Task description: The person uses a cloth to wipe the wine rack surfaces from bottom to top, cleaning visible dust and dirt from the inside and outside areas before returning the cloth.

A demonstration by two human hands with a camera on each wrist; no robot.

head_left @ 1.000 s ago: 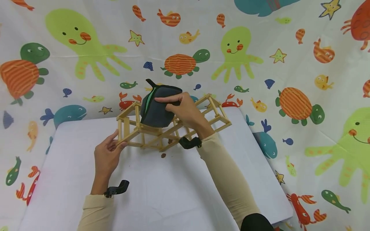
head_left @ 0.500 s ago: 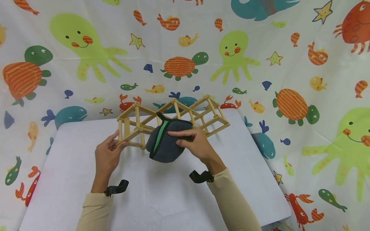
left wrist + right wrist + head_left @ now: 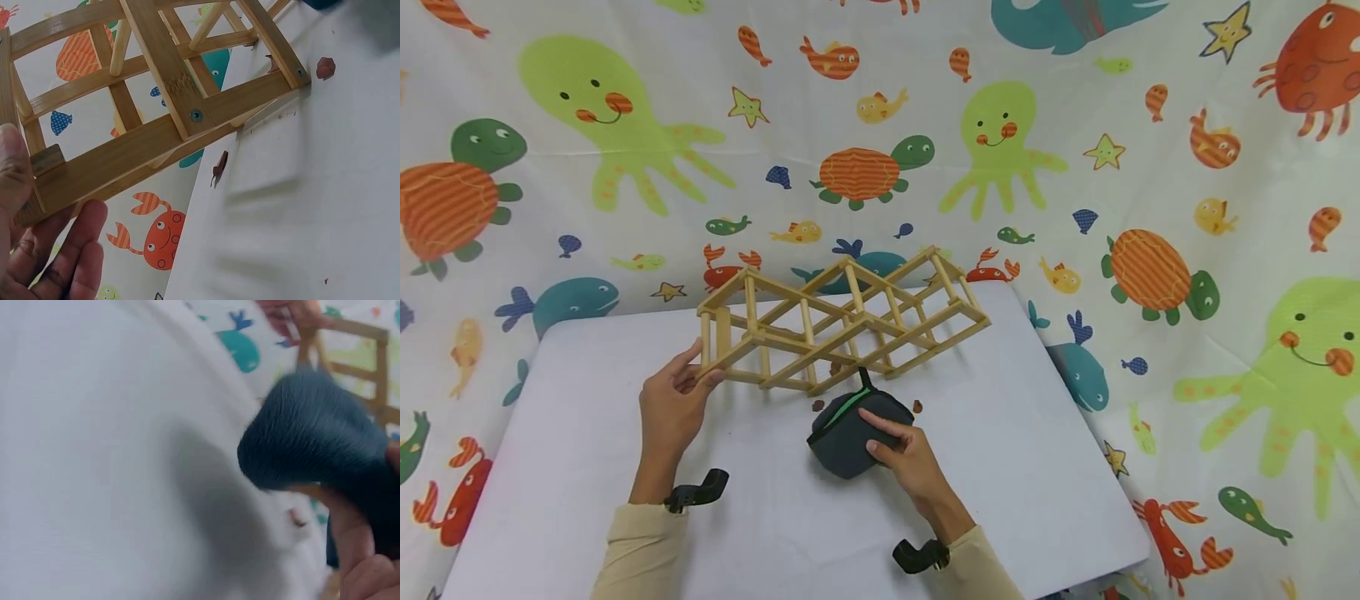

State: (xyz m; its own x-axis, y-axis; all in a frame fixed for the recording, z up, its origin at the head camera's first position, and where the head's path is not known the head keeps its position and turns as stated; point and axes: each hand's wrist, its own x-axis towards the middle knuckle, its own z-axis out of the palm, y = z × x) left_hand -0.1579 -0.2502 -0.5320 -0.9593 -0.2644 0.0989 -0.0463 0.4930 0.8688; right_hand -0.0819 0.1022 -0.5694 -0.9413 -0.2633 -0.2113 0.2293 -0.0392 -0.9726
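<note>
My left hand (image 3: 673, 412) grips the near left corner of a wooden lattice rack (image 3: 859, 321), its thumb and fingers pinching the bottom rail. The rack is made of light slats and dowels in a zigzag of open cells; small metal rivets show at its joints in the left wrist view. In front of it my right hand (image 3: 913, 462) holds a dark blue-grey pouch (image 3: 842, 446) with a green-edged zip and a black loop. Thumb and index finger lie on the pouch's upper side; other fingers reach underneath. The right wrist view shows the pouch (image 3: 306, 437) over its shadow on the cloth.
Several brown scraps lie on the white table (image 3: 760, 517), among them one scrap (image 3: 917, 407) right of the pouch and another scrap (image 3: 325, 68) near the rack. A curtain (image 3: 700, 100) printed with sea animals hangs behind the table.
The pouch in my right hand has come from over the rack down toward me, uncovering the rack's middle and scraps on the table. My left hand keeps its grip on the rack's corner.
</note>
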